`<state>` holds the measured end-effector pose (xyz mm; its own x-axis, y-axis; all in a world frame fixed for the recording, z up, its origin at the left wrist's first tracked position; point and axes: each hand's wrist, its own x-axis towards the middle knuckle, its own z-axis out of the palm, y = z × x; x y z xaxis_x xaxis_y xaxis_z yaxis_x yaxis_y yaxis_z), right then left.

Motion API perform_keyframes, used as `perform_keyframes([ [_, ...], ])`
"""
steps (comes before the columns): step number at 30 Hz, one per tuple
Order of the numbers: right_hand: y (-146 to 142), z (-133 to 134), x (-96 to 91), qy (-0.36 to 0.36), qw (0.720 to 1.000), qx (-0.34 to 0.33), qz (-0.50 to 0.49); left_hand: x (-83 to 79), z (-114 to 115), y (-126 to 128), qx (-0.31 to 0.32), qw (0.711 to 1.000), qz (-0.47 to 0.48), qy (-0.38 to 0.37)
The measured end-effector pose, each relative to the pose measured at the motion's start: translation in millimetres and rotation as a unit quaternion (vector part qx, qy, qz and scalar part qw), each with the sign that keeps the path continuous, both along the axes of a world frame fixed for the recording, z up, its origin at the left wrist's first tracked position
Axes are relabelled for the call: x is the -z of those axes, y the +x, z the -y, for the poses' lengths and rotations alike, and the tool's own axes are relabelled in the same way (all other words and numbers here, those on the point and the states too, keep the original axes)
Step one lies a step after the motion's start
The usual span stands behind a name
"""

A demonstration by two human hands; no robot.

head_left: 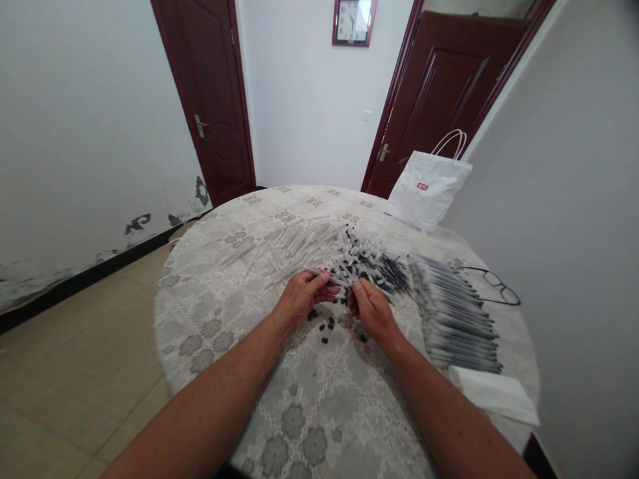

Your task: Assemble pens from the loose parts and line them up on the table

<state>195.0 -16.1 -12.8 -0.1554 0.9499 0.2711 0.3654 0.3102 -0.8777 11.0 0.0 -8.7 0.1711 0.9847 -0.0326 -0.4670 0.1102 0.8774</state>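
Apparently pinching 1 slim pen (338, 281) between left hand (308, 293) and right hand (370, 307), likely for a steady hold. Held over the tablecloth (319, 382) near loose pen parts (360, 254), presumably for short reaches.

At 12 o'clock from the middle of our view, we see a wall clock (352, 23) in a dark red frame, partly cut off at the top. Dark numerals (341, 20) ring its pale dial (348, 18), though they are too small and blurred for us to name each with certainty, and we cannot tell the time. Towards 2 o'clock, on the front of the white bag (429, 203) standing on the worktop (210, 286), we find a red label (422, 187) with pale characters, too tiny for us to read.
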Motion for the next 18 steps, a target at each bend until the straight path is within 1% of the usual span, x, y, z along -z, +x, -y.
perform_keyframes([
  [2,1.2,0.4,-1.6,0.008,1.0,0.008,-0.001,-0.7,0.5,0.5,-0.003,1.0,-0.002,0.001],
  [6,5.2,1.2,-5.9,0.05,0.998,0.009,0.039,-2.3,1.3,1.0,-0.011,1.0,-0.009,0.004],
  [10,7.4,-0.1,-6.2,0.041,0.998,-0.011,0.041,-1.9,1.0,0.8,-0.013,0.999,-0.028,0.012],
  [12,7.6,-0.7,-6.1,0.043,0.998,-0.011,0.036,-1.4,0.8,0.8,-0.013,0.999,-0.045,0.023],
  [14,7.5,-1.0,-7.3,0.065,0.997,0.0,0.033,-1.6,0.7,0.7,-0.008,0.996,-0.077,0.044],
  [16,8.1,-1.4,-9.5,0.101,0.994,-0.001,0.045,-2.7,0.2,0.5,0.011,0.989,-0.129,0.074],
  [18,10.8,-2.8,-11.7,0.133,0.989,0.007,0.065,-4.0,-1.1,0.0,0.022,0.97,-0.214,0.117],
])
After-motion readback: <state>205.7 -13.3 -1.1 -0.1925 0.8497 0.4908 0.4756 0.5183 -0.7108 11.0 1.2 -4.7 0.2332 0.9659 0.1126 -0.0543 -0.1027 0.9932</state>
